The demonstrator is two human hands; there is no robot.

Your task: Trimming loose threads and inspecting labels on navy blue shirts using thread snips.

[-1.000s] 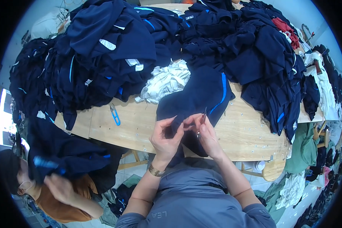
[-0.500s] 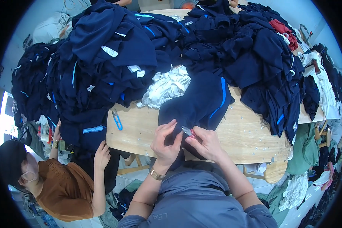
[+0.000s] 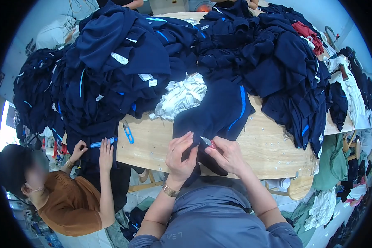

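Note:
My right hand (image 3: 227, 153) is closed around thread snips (image 3: 206, 141) with a red handle and silver blades. Their tips point left, toward my other hand. My left hand (image 3: 181, 156) is over the near part of a navy garment (image 3: 214, 109) with a bright blue stripe. Its fingers are curved and its thumb stands apart from them, with dark cloth showing in the gap. Any thread there is too fine to make out. The garment spreads across the wooden table (image 3: 273, 138) and hangs past its near edge.
Navy garments form large piles at the left (image 3: 111, 45) and right (image 3: 285, 62). White cloth strips (image 3: 182, 97) lie in a heap between them. Blue-handled snips (image 3: 128, 133) lie on the left. A co-worker in a brown top (image 3: 72, 202) handles navy cloth at the left edge.
My snips have shifted slightly right, away from my left hand, which has barely moved. The co-worker's hands have moved onto the blue-striped cloth, one now lying flat on it.

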